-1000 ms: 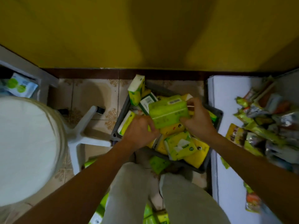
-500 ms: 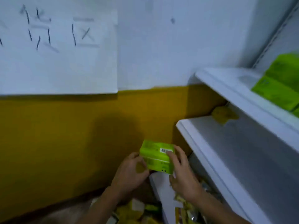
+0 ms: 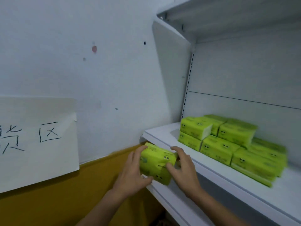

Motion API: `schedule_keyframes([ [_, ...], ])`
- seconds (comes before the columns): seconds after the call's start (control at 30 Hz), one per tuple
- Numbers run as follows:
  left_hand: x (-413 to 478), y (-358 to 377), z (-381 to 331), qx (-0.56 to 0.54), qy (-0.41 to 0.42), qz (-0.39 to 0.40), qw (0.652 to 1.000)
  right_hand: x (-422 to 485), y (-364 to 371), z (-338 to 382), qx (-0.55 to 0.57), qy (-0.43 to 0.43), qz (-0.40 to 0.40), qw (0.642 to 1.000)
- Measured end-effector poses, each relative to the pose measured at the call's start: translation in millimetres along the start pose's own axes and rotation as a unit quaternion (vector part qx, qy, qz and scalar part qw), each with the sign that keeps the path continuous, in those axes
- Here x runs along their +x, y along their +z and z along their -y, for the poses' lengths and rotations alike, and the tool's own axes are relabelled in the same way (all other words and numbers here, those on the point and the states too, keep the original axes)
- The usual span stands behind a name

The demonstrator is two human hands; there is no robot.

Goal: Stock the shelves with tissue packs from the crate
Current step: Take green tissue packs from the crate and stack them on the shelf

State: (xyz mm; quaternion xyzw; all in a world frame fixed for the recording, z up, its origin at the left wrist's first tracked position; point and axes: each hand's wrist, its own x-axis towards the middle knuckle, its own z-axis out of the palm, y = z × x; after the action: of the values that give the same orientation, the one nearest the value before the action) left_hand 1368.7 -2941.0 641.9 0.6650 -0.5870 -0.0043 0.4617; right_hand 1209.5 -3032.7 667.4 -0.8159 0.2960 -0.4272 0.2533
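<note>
At your nine o'clock, the paper sign (image 3: pixel 37 141) bears handwritten black characters: "区" reads clearly, and its left neighbour looks like "货". Print on the tissue pack (image 3: pixel 156 162) is too blurred.

Left hand (image 3: pixel 131 174): grips the left end of the tissue pack (image 3: pixel 156 160), palm turned inward toward the other hand.
Left fingers (image 3: pixel 136 154): spread and lightly curled up the pack's left face; the thumb hooks under its lower edge.
Right hand (image 3: pixel 184 168): holds the pack's right end, back of the hand toward the camera.
Right fingers (image 3: pixel 176 149): the forefinger curls over the top right corner; the thumb presses on the front face.
Left forearm (image 3: pixel 101 207): bare, rising from the bottom centre and slanting up to the right.
Right forearm (image 3: pixel 218 209): bare, coming in from the lower right and slanting up to the left.
Wrists: both nearly straight, at about the same height.
</note>
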Motion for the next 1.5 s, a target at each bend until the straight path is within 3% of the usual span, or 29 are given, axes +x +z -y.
schedule_keyframes([
  [0.17,27,16,-40,0.039,0.069,0.032,0.996,19,-47,0,0.104,0.111,-0.077,0.985],
  [0.3,54,29,-71,0.002,0.087,0.046,0.995,34,-92,-8,0.095,0.158,-0.134,0.974],
  [0.4,79,42,-95,-0.063,0.079,0.045,0.994,38,-128,-14,0.068,0.078,-0.108,0.989],
  [0.53,101,63,-111,-0.13,0.055,0.039,0.989,33,-159,-35,-0.099,-0.014,0.025,0.995],
  [0.67,112,91,-119,-0.153,0.053,0.05,0.986,34,-170,-62,-0.139,-0.025,-0.017,0.99],
  [0.8,121,113,-112,-0.157,0.022,0.053,0.986,43,-178,-79,-0.173,-0.001,-0.066,0.983],
  [1.23,129,144,-77,-0.122,-0.072,0.064,0.988,75,-184,-110,-0.28,0.192,-0.059,0.939],
  [1.5,124,160,-76,-0.126,-0.086,0.08,0.985,73,-177,-110,-0.331,0.18,-0.064,0.924],
])
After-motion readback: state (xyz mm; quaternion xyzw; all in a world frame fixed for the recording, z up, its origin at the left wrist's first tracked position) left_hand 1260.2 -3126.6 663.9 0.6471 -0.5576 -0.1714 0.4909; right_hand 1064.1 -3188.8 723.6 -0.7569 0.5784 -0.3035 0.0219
